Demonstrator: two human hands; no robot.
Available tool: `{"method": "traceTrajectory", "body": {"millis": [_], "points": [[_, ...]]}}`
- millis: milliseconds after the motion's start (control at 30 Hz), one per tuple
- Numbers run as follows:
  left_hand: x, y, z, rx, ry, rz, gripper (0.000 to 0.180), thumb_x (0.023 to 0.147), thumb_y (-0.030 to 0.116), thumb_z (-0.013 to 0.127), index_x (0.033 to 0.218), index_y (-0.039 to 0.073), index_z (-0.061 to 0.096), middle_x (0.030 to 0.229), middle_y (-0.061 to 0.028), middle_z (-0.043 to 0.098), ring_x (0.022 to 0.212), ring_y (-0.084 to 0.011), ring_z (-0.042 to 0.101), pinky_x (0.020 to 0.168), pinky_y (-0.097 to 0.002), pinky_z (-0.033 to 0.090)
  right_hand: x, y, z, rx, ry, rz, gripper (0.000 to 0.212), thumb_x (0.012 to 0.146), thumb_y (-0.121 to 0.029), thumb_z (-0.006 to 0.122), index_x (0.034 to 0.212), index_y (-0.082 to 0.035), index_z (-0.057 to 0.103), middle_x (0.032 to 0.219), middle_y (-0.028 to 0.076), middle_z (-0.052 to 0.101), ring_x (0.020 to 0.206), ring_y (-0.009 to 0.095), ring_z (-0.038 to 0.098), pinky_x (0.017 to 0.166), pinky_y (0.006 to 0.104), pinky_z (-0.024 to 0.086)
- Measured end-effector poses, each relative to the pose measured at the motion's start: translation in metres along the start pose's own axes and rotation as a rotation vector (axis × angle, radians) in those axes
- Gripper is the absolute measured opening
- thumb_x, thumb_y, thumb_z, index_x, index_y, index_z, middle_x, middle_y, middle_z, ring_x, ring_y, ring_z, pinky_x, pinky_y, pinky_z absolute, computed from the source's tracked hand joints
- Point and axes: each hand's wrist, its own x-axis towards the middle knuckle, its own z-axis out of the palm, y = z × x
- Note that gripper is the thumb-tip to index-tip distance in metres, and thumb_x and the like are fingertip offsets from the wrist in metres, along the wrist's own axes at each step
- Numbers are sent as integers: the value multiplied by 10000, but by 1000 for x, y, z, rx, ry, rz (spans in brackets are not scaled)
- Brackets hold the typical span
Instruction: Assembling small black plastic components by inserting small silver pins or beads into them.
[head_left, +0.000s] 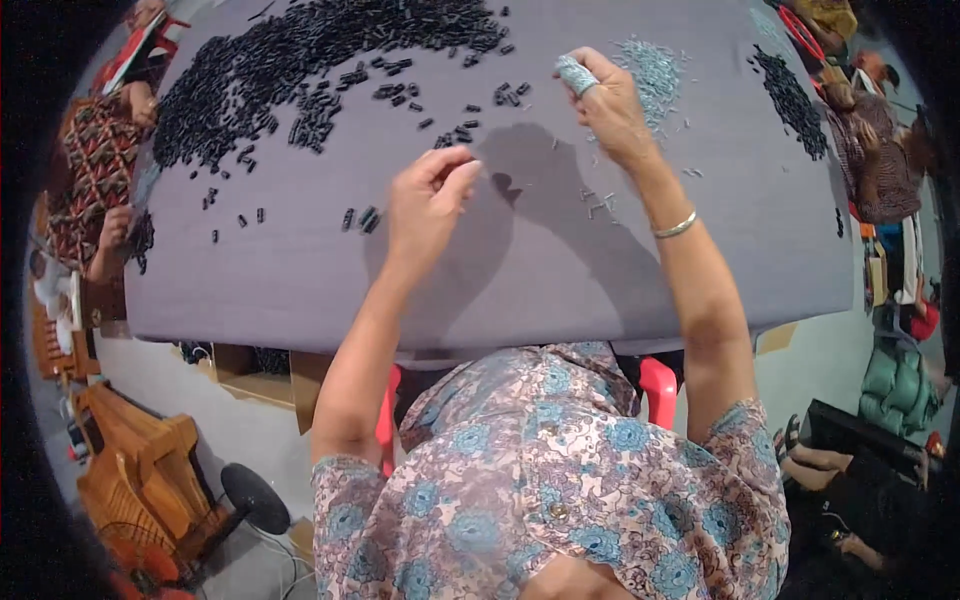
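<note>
My left hand [430,205] is above the middle of the cloth-covered table, its fingers curled and thumb bent towards the index finger. Whatever it may hold is too small to make out. Just beyond it lie several small black cylindrical pieces [462,134]. My right hand [612,115] is raised farther off, beside a heap of small pale blue-grey pieces [655,75]. Its fingers are closed, and a pale wrapping [577,75] covers one finger. Anything pinched there is hidden. A few pale slivers [598,205] lie between my arms.
A large heap of black pieces [330,50] spreads over the far left of the grey cloth [300,280]. Another dark heap [790,105] lies at the right edge. People sit at both sides. A cardboard box [255,385], wooden chair [140,450] and fan [255,498] stand lower left.
</note>
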Motion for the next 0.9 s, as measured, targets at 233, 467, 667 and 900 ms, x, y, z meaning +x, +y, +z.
{"method": "traceTrajectory", "body": {"millis": [233, 467, 667, 900], "points": [[10, -29, 2, -87, 120, 94, 97, 833, 82, 637, 883, -1, 640, 741, 7, 552, 599, -51, 532, 522, -196, 432, 22, 18, 0, -494, -173, -242, 238, 784, -4, 548, 1002, -72, 616, 833, 38, 615, 732, 178, 576, 660, 307, 463], [6, -29, 3, -6, 137, 185, 62, 817, 50, 643, 848, -4, 637, 716, 5, 559, 589, -54, 533, 536, -204, 433, 31, 23, 17, -752, -389, -447, 373, 682, 98, 469, 1009, -25, 599, 969, 136, 574, 957, 338, 552, 812, 382, 459], [6, -28, 4, 4, 127, 216, 59, 814, 41, 641, 844, -10, 635, 721, -3, 566, 590, -56, 535, 538, -204, 433, 34, 29, 15, -798, -347, -447, 263, 694, 34, 521, 942, -14, 597, 888, 142, 565, 896, 329, 568, 758, 375, 470], [9, -32, 6, -49, 86, 274, 116, 825, 23, 632, 936, -9, 624, 785, -1, 543, 631, -51, 532, 529, -191, 444, -1, -9, 13, -494, -370, -163, 182, 757, -86, 622, 916, 2, 606, 736, 80, 640, 658, 139, 597, 637, 279, 482]]}}
